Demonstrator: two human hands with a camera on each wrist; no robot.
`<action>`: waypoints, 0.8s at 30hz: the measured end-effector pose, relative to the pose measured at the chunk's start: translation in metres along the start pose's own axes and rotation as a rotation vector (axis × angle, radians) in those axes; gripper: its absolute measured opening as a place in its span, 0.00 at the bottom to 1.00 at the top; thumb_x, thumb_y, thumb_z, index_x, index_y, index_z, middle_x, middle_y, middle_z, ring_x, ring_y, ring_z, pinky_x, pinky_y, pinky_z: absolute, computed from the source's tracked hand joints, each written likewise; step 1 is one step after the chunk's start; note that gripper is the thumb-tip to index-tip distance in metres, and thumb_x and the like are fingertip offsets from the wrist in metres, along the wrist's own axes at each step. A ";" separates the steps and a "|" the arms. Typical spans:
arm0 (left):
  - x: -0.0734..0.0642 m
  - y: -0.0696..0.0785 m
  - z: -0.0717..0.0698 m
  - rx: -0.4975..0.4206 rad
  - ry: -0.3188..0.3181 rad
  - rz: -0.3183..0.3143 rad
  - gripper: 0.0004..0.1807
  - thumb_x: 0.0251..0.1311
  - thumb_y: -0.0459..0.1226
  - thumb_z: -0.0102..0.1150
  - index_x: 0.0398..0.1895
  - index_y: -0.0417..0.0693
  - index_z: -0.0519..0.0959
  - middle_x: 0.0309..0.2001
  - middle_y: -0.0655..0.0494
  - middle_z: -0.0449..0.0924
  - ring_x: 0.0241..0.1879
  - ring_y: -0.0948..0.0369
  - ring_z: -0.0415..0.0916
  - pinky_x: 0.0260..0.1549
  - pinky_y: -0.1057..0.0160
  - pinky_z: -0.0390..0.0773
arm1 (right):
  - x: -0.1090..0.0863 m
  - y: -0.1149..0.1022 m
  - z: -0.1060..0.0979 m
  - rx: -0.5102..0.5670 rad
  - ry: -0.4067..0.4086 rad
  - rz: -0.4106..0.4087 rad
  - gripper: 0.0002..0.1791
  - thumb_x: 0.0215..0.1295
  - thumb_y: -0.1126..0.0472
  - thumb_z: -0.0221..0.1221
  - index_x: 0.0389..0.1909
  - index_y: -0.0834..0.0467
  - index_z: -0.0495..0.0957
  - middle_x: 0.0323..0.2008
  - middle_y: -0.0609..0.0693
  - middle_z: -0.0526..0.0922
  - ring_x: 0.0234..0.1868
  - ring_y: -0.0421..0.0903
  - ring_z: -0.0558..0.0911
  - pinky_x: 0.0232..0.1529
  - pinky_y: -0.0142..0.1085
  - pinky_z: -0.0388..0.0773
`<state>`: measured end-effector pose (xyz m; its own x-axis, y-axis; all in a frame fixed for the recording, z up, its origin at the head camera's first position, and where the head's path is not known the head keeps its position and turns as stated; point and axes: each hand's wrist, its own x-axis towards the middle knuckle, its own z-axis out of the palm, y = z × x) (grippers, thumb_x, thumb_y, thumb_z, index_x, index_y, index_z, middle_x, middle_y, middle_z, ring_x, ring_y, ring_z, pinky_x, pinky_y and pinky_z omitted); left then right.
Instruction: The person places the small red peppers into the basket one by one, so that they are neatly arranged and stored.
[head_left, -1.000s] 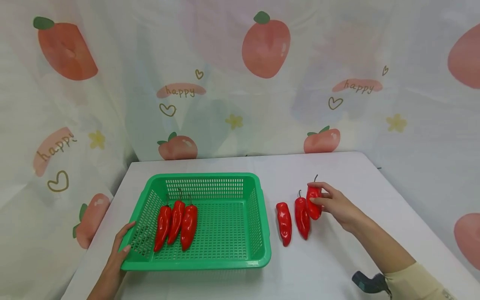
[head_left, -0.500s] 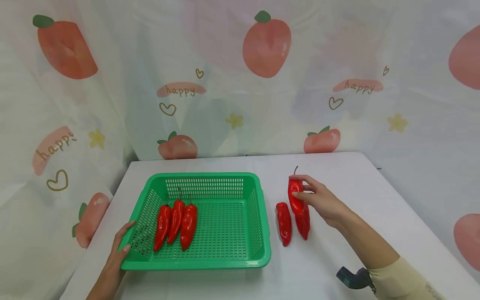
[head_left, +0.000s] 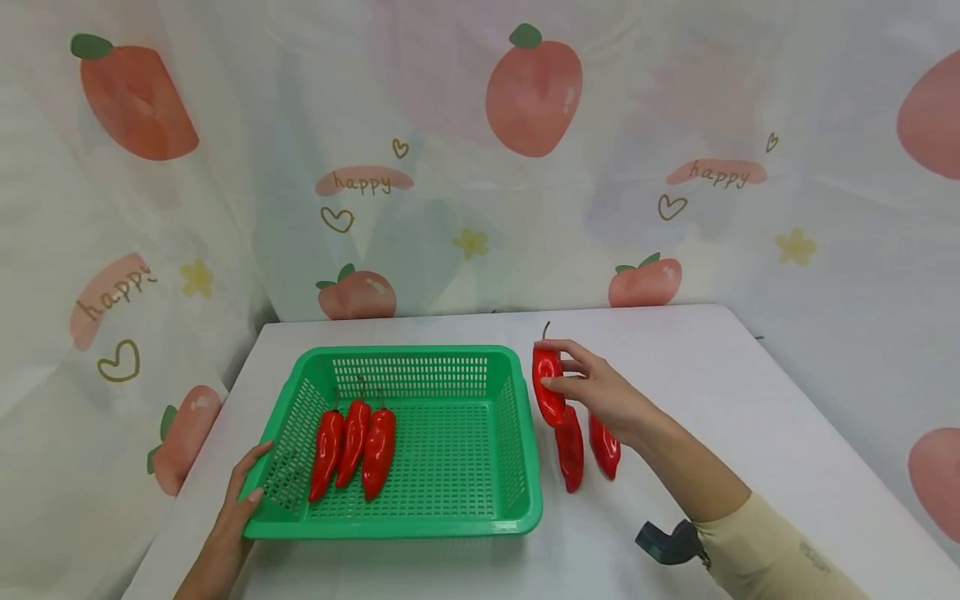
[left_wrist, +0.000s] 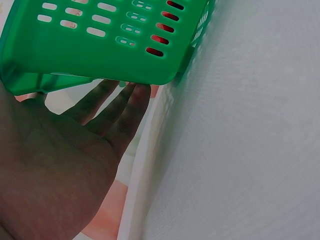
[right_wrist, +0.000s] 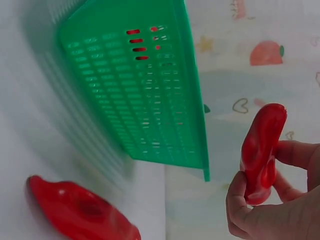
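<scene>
My right hand (head_left: 592, 385) pinches a red pepper (head_left: 547, 387) between thumb and fingers, just outside the basket's right rim. In the right wrist view this pepper (right_wrist: 262, 155) is off the table, its tip pointing up in the picture. Two more red peppers lie on the table below the hand: a nearer one (head_left: 571, 454) and one partly covered by the hand (head_left: 604, 450). My left hand (head_left: 228, 517) holds the left front corner of the green basket (head_left: 390, 529), thumb and fingers at its rim; the left wrist view has its fingertips (left_wrist: 142, 90) against the basket's edge.
Three red peppers (head_left: 352, 446) lie side by side in the left half of the basket, stems to the back. A white table (head_left: 675, 350) carries everything. Behind and beside it hangs a pale cloth (head_left: 450, 100) with fruit prints. A dark device (head_left: 667, 543) sits at the right sleeve.
My right hand has carried the pepper leftward, from beside the right-hand table pepper, across the others, to the basket's right rim. The left hand and the basket have stayed in place.
</scene>
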<state>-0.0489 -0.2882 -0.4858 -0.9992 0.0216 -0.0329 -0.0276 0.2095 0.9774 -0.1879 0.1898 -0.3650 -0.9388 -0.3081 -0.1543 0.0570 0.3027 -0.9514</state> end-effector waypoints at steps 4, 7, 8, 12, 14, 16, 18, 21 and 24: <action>-0.001 0.001 0.000 -0.004 -0.002 0.016 0.28 0.84 0.46 0.29 0.83 0.64 0.43 0.77 0.42 0.39 0.60 0.69 0.61 0.48 0.69 0.73 | 0.003 -0.006 0.008 -0.008 -0.011 -0.020 0.37 0.70 0.60 0.64 0.77 0.48 0.64 0.68 0.64 0.66 0.67 0.65 0.68 0.49 0.50 0.81; -0.001 0.002 0.000 -0.002 -0.005 0.015 0.28 0.84 0.47 0.28 0.83 0.65 0.43 0.77 0.43 0.40 0.60 0.69 0.61 0.48 0.68 0.73 | 0.005 -0.011 0.016 -0.026 -0.029 -0.035 0.38 0.69 0.59 0.66 0.77 0.48 0.64 0.69 0.62 0.65 0.69 0.64 0.65 0.51 0.51 0.81; -0.001 0.003 0.000 -0.001 -0.006 0.013 0.28 0.84 0.47 0.28 0.83 0.65 0.43 0.77 0.44 0.39 0.60 0.68 0.60 0.48 0.68 0.73 | 0.006 -0.013 0.018 -0.030 -0.037 -0.040 0.38 0.69 0.58 0.66 0.77 0.48 0.64 0.69 0.62 0.66 0.70 0.64 0.64 0.52 0.51 0.80; -0.002 0.005 0.000 -0.002 -0.006 -0.012 0.29 0.84 0.49 0.29 0.83 0.68 0.43 0.78 0.46 0.39 0.64 0.64 0.58 0.50 0.69 0.72 | 0.012 -0.017 0.031 -0.025 -0.077 -0.061 0.35 0.70 0.58 0.65 0.76 0.46 0.65 0.68 0.61 0.68 0.69 0.63 0.65 0.53 0.52 0.79; -0.002 0.006 -0.001 -0.002 -0.005 -0.026 0.29 0.84 0.50 0.29 0.83 0.69 0.43 0.78 0.47 0.39 0.64 0.61 0.57 0.50 0.68 0.72 | 0.015 -0.019 0.039 -0.014 -0.096 -0.064 0.33 0.72 0.58 0.63 0.76 0.46 0.66 0.66 0.60 0.69 0.69 0.62 0.66 0.53 0.52 0.79; -0.002 0.006 -0.001 -0.004 -0.006 -0.039 0.29 0.84 0.51 0.30 0.83 0.70 0.43 0.78 0.47 0.38 0.65 0.59 0.57 0.49 0.68 0.73 | 0.018 -0.019 0.049 -0.005 -0.107 -0.059 0.32 0.72 0.59 0.63 0.75 0.45 0.68 0.65 0.59 0.70 0.68 0.61 0.67 0.52 0.51 0.80; -0.003 0.006 -0.001 -0.003 -0.009 -0.038 0.29 0.84 0.50 0.29 0.83 0.70 0.43 0.78 0.47 0.38 0.65 0.58 0.56 0.50 0.68 0.72 | 0.022 -0.020 0.059 0.004 -0.120 -0.049 0.31 0.72 0.59 0.64 0.73 0.45 0.69 0.64 0.59 0.71 0.67 0.61 0.67 0.51 0.51 0.80; -0.003 0.006 -0.001 -0.001 -0.013 -0.031 0.29 0.84 0.50 0.29 0.83 0.69 0.42 0.79 0.48 0.37 0.66 0.56 0.55 0.50 0.70 0.71 | 0.026 -0.021 0.075 0.009 -0.131 -0.032 0.30 0.70 0.60 0.65 0.71 0.45 0.71 0.62 0.58 0.72 0.65 0.61 0.69 0.49 0.51 0.81; -0.002 0.007 -0.001 0.009 -0.009 -0.028 0.29 0.84 0.50 0.30 0.83 0.69 0.43 0.79 0.48 0.37 0.67 0.53 0.55 0.50 0.69 0.71 | 0.029 -0.019 0.090 0.004 -0.141 -0.024 0.29 0.70 0.60 0.65 0.70 0.46 0.72 0.61 0.58 0.72 0.64 0.61 0.71 0.47 0.52 0.82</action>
<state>-0.0467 -0.2879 -0.4788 -0.9978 0.0245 -0.0620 -0.0551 0.2187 0.9742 -0.1857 0.0939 -0.3749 -0.8829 -0.4388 -0.1672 0.0369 0.2901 -0.9563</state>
